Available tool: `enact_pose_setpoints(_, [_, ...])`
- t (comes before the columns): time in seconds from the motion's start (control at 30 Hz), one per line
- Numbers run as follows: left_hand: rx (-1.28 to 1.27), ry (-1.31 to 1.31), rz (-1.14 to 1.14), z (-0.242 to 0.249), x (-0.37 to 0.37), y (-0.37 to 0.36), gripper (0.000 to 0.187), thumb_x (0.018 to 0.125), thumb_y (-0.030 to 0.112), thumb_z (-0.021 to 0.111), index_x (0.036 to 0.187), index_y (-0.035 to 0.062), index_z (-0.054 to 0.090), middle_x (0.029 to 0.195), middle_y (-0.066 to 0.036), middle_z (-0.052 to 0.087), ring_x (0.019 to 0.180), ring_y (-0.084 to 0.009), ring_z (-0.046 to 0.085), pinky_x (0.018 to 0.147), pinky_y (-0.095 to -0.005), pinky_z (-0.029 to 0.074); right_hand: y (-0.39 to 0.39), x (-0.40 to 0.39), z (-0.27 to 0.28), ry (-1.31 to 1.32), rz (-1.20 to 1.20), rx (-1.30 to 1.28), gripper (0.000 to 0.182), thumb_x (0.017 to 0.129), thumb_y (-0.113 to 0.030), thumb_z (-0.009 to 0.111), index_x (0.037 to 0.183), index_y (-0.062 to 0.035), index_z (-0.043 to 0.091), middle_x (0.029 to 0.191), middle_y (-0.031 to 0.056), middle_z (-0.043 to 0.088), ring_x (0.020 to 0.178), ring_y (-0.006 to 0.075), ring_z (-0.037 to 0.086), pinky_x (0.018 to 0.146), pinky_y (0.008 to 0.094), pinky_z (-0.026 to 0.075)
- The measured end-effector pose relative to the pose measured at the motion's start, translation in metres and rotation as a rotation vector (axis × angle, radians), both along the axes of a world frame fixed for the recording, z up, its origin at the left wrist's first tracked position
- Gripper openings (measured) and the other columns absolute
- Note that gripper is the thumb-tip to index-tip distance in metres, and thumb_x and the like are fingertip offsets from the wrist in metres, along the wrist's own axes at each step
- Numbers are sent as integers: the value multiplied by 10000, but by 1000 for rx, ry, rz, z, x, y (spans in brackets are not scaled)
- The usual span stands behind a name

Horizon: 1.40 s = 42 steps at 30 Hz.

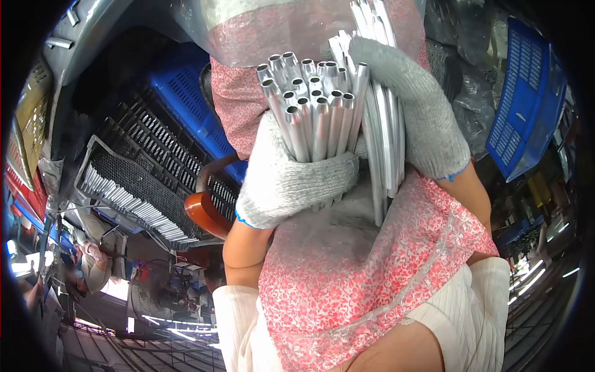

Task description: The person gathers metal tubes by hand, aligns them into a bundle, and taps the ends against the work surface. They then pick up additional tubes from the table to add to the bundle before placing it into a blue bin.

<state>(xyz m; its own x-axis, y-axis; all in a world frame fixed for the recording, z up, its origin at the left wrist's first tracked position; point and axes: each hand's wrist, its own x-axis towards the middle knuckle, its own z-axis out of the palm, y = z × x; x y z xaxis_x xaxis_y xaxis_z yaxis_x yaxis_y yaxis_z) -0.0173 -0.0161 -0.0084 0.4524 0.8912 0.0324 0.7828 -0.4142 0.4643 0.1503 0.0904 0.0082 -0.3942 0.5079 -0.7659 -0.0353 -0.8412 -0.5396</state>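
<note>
Both hands wear grey knitted gloves with blue cuff edges. My left hand [304, 180] wraps round a bundle of silvery metal tubes [319, 124], their open ends facing up toward the camera. Beside it, my right hand [412, 93] closes over a second bundle of metal tubes [384, 142], whose lower ends hang near the pink floral apron [347, 279]. The two bundles lie close together in front of the body. Some fingers of both hands are hidden behind the tubes.
On the left, a black crate [136, 192] holds a row of metal tubes, with a blue crate [192, 99] behind. Another blue crate [520, 105] is at right. A brown curved armrest [207, 214] sits near my left arm. Another person [93, 248] shows at far left.
</note>
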Motion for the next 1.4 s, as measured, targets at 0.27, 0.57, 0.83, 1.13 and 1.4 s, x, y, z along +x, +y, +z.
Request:
enact_pose_setpoints(0.27, [-1361, -1384, 921, 18, -2, 22, 603, 704, -2, 771, 1252, -11, 518, 1091, -91, 638, 940, -171, 636, 833, -318, 523, -7, 3, 16, -8, 78, 5, 503, 784, -163, 697, 1227, 30, 559, 1038, 118, 669, 941, 204, 661, 860, 327, 522])
enact_pose_setpoints(0.57, [-1366, -1854, 1078, 10, -12, 7, 625, 748, -71, 701, 1324, -30, 459, 1122, -150, 628, 962, -231, 652, 805, -352, 563, 1, 0, 14, -336, 121, 153, 769, 672, -110, 777, 1345, 14, 425, 1150, 143, 612, 1021, 226, 626, 941, 375, 483])
enact_pose_setpoints(0.83, [-1289, -1553, 1080, -2, -20, -25, 505, 812, -1, 668, 1286, -45, 500, 1088, -162, 658, 901, -232, 672, 766, -328, 573, -16, -7, 10, -313, -23, 442, 726, 627, -44, 797, 1291, 19, 510, 1120, 146, 640, 1032, 258, 641, 903, 359, 524])
enact_pose_setpoints(1.13, [-1057, -734, 844, 1, -28, -30, 365, 913, 26, 549, 1268, -54, 519, 1033, -138, 691, 871, -211, 686, 744, -287, 576, -6, 26, 0, -19, 76, 151, 734, 652, -99, 811, 1308, 4, 501, 1160, 129, 633, 1051, 231, 625, 934, 351, 491])
enact_pose_setpoints(1.4, [-1257, -1332, 1270, -9, -12, -33, 395, 933, 13, 509, 1319, -52, 455, 1096, -192, 648, 872, -226, 691, 713, -314, 593, -9, 16, 1, -29, 109, 46, 869, 668, -131, 845, 1380, 2, 365, 1236, 134, 571, 1121, 200, 573, 967, 334, 456])
